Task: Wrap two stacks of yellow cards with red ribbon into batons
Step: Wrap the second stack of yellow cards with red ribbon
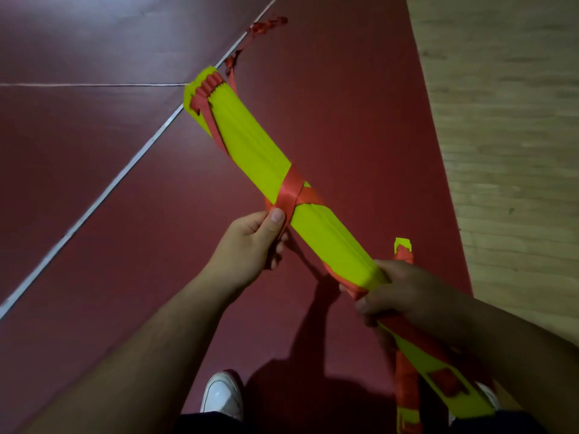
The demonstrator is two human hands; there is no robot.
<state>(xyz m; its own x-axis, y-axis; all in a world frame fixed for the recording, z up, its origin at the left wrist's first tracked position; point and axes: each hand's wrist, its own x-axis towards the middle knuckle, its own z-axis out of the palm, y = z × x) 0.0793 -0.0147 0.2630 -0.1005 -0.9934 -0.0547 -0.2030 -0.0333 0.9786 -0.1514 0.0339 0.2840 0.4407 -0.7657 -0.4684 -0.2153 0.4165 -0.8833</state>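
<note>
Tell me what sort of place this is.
Most likely an indoor sports hall or gym. The dark red floor carries white painted lines like court markings, and pale wooden flooring runs along its right side. The person stands on it in a white shoe.

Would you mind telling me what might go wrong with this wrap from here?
The left hand pins the red ribbon where it crosses mid-stack; if that grip eases, the turns may slacken. The stack of yellow cards looks uneven at its far end, so cards might slip out of line. The ribbon tail trails loose beyond that end and may tangle or snag.
</note>
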